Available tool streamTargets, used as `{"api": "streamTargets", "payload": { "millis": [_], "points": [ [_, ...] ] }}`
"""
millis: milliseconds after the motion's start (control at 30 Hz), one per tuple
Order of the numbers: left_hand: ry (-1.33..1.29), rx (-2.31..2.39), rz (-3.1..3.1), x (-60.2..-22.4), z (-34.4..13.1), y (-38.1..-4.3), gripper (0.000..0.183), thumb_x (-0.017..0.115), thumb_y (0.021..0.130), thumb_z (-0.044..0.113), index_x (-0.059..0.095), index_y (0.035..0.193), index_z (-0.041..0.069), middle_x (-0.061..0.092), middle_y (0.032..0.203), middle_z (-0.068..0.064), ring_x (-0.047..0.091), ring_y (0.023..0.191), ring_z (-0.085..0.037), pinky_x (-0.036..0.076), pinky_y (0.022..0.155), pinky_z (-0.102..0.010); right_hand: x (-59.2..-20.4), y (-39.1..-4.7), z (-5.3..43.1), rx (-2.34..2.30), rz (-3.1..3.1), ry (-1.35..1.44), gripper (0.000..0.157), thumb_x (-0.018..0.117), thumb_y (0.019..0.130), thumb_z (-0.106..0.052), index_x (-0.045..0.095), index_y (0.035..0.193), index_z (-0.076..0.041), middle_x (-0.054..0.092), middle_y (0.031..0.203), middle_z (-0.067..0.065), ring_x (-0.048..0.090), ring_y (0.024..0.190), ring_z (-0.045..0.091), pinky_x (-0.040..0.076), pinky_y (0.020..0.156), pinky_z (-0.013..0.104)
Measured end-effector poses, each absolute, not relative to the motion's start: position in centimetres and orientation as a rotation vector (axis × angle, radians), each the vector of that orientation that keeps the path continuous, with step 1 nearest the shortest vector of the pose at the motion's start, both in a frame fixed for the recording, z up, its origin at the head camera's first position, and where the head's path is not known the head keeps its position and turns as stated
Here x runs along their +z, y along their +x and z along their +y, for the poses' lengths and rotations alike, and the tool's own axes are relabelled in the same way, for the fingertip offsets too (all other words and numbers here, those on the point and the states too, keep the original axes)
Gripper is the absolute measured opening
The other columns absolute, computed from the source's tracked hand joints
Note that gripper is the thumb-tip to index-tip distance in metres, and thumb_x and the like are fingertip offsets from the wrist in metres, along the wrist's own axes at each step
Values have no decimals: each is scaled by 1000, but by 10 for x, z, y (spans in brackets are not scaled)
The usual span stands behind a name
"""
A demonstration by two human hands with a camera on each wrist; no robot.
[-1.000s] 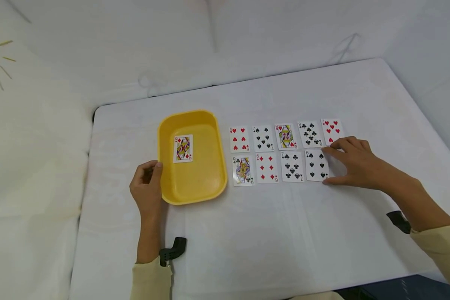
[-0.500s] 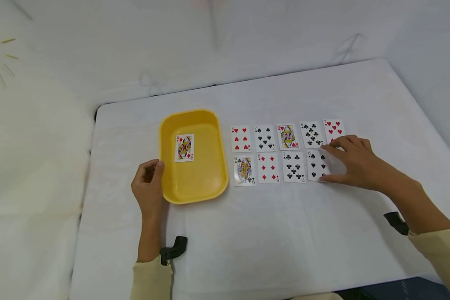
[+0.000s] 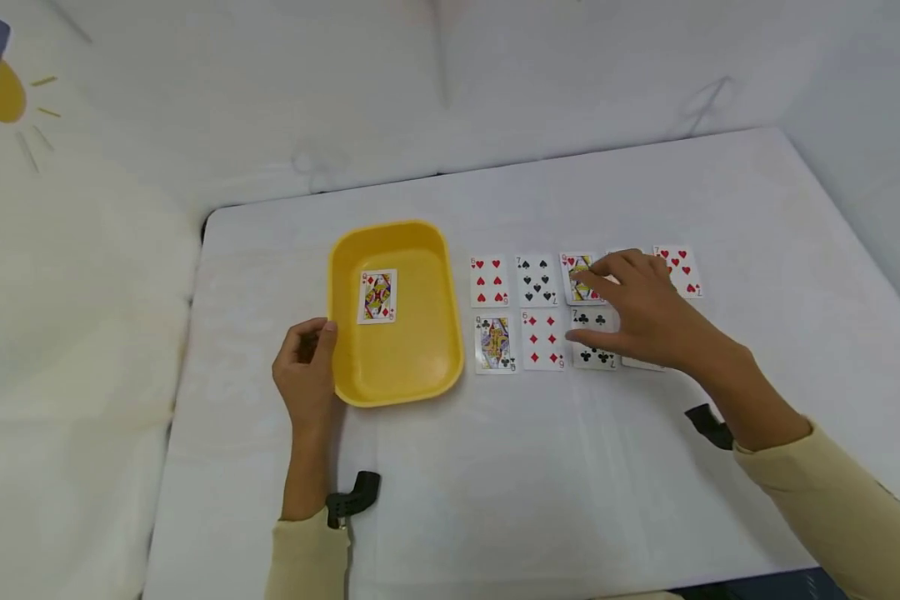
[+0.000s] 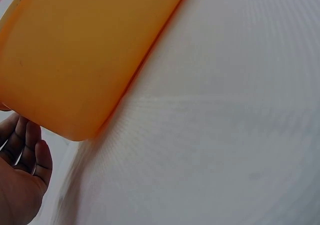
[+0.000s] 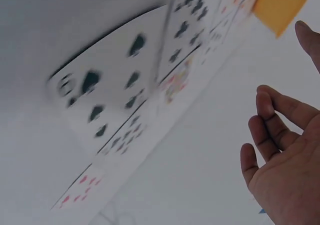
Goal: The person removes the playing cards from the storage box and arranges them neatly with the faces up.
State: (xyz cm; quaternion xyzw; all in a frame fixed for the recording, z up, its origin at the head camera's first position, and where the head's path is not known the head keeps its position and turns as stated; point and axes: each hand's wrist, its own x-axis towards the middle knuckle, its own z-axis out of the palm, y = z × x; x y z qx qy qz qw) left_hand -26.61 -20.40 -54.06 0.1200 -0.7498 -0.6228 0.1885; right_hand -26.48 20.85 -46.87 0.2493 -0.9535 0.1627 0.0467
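Observation:
A shallow yellow tray (image 3: pixel 405 358) lies left of centre with a queen of diamonds (image 3: pixel 377 297) face up in it. At its left side my left hand (image 3: pixel 306 371) holds the rim, thumb on the edge and fingers curled outside. My right hand (image 3: pixel 648 317) hovers over the card rows, thumb and fingers spread apart with nothing between them. Its fingertips overlap the queen of hearts (image 3: pixel 579 292) and its thumb the seven of clubs (image 3: pixel 596 360). In the head view it mostly hides the six of spades (image 5: pixel 115 75), which shows in the right wrist view.
Face-up cards form two rows right of the tray. Six of hearts (image 3: pixel 489 282), seven of spades (image 3: pixel 537 282) and seven of hearts (image 3: pixel 678 271) lie behind; queen of clubs (image 3: pixel 496 343) and six of diamonds (image 3: pixel 543 339) in front. White cloth (image 3: pixel 495 483) covers the table.
My right hand has moved left, from the six of spades to over the queen of hearts and seven of clubs. My left hand stays at the tray; the view has shifted slightly.

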Motion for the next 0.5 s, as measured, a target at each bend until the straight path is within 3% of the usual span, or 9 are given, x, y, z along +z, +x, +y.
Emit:
{"api": "streamTargets", "payload": {
  "millis": [500],
  "points": [
    [320, -1730, -2121, -544, -193, -266, 25, 70, 96, 26, 72, 107, 4, 65, 91, -3, 56, 77, -16, 46, 69, -22, -464, -296, 113, 539, -2879, 1001, 68, 76, 83, -53, 62, 131, -8, 54, 122, 8, 41, 122, 28, 29, 103, 51]
  ]
}}
